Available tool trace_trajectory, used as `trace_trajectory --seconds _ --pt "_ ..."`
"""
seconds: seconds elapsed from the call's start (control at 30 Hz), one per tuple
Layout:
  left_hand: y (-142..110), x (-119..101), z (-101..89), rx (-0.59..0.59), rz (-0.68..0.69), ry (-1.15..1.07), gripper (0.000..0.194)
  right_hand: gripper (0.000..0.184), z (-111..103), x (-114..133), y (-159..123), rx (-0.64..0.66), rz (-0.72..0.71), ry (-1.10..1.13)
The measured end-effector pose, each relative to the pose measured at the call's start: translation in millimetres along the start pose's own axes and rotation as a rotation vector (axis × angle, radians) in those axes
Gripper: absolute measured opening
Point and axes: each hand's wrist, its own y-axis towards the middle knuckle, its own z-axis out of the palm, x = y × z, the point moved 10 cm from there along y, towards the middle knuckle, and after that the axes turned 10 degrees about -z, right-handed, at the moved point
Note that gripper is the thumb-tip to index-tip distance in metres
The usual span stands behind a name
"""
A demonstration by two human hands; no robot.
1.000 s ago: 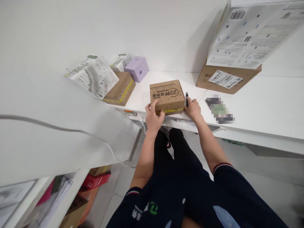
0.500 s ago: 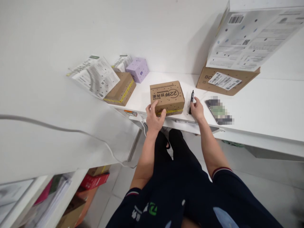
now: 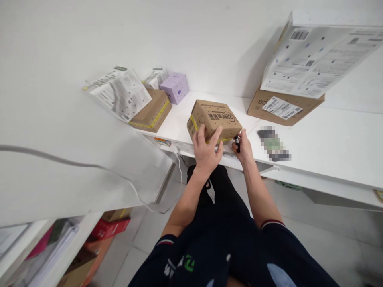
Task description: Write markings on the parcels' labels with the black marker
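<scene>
A brown cardboard box (image 3: 220, 117) with dark printing and yellow tape sits near the front edge of the white desk, turned at an angle. My left hand (image 3: 208, 149) grips its near edge, fingers spread over the top and near side. Close to the box's right corner, my right hand (image 3: 243, 147) is closed around a black marker pen (image 3: 237, 144). The pen's upper part shows between the fingers; the box and hand hide the rest. Whether my right fingertips also touch the box, I cannot tell.
A phone-shaped blurred item (image 3: 273, 143) lies right of my right hand. Behind it, a white printed package (image 3: 317, 59) rests on a labelled carton (image 3: 284, 107). On the left are a taped carton (image 3: 154, 109), a purple box (image 3: 175, 87) and a hanging cable (image 3: 89, 164).
The box has turned and its left end now shows. My left hand has moved right along its near edge. My right hand has brought the marker pen left and down, against the box's corner area.
</scene>
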Motion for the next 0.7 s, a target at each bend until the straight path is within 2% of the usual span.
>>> trace_trajectory --seconds 0.13,0.27,0.37,0.47,0.57,0.7 --pt "-3 -20 5.7 0.038 0.043 0.022 0.046 0.060 -3 -5 0 0.006 0.023 -0.018" --pt "-4 -23 8.3 0.058 0.044 -0.067 0.045 0.059 -5 -3 -2 -0.019 0.008 -0.007" --pt "-7 -9 7.3 0.029 0.021 -0.107 0.046 0.059 -6 4 -3 -0.041 -0.036 -0.038" --pt "-16 20 9.1 0.001 -0.061 -0.136 0.053 0.057 -10 16 -5 -0.071 -0.121 -0.112" --pt "-26 42 12.7 -0.004 -0.130 -0.165 0.049 0.052 -17 25 -8 -0.120 -0.192 -0.145" --pt "-25 47 16.2 0.017 -0.167 -0.179 0.043 0.043 -24 23 -9 -0.164 -0.194 -0.111"
